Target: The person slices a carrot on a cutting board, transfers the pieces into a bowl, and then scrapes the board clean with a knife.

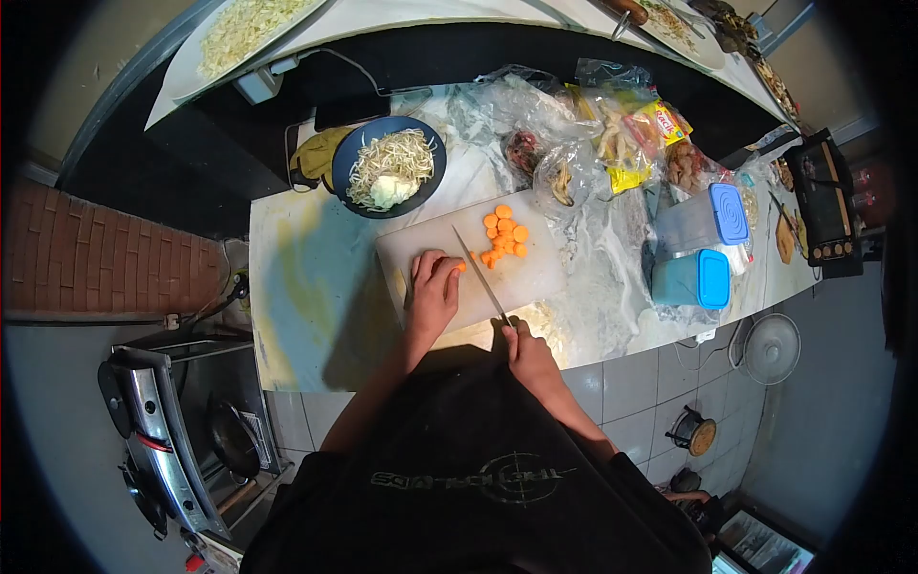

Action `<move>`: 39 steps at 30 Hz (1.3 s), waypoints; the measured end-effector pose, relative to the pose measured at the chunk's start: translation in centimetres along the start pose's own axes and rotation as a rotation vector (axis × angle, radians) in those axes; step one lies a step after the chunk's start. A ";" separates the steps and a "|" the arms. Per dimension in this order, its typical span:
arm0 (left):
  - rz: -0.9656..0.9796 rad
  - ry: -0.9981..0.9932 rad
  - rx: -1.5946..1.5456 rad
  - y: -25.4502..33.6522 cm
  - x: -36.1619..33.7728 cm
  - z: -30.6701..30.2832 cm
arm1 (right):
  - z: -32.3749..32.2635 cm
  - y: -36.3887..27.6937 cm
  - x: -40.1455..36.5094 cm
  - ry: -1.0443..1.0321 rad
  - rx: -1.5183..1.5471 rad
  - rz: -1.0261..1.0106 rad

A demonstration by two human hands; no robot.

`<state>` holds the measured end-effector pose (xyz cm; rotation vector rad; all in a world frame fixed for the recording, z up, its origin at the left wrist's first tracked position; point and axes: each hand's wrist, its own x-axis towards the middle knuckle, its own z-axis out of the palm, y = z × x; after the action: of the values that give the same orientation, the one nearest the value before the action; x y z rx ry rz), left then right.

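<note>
A white cutting board (pixel 526 279) lies on the marble-patterned counter in front of me. On its left part, my left hand (pixel 435 285) has its fingers curled round a piece of carrot (pixel 461 267), mostly hidden by the fingers. My right hand (pixel 525 346) grips the handle of a kitchen knife (pixel 482 275) at the board's near edge. The blade slants up and left across the board, just right of the held carrot. Right of the blade lies a small pile of orange carrot slices (pixel 504 235).
A dark plate (pixel 341 182) with bean sprouts (pixel 394 163) stands behind the board. Plastic bags (pixel 574 163) of food fill the back right. Two containers with blue lids (pixel 712 277) stand at the right. A gas stove (pixel 158 430) is at lower left.
</note>
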<state>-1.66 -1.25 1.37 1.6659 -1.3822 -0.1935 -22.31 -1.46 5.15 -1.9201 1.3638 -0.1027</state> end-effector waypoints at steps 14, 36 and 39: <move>-0.040 0.015 -0.078 -0.9 -0.1 0.4 | -1.1 -0.7 -1.1 -0.046 0.068 0.060; -0.064 -0.061 0.029 -0.7 -0.2 0.1 | 0.4 -0.7 0.7 -0.062 -0.109 0.039; -0.048 -0.067 0.076 -0.6 -0.4 -0.6 | 0.0 -0.7 0.5 -0.062 -0.135 0.041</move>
<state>-1.00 -0.60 1.09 1.7708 -1.4156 -0.2293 -21.54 -1.80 5.40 -1.9883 1.3988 0.0704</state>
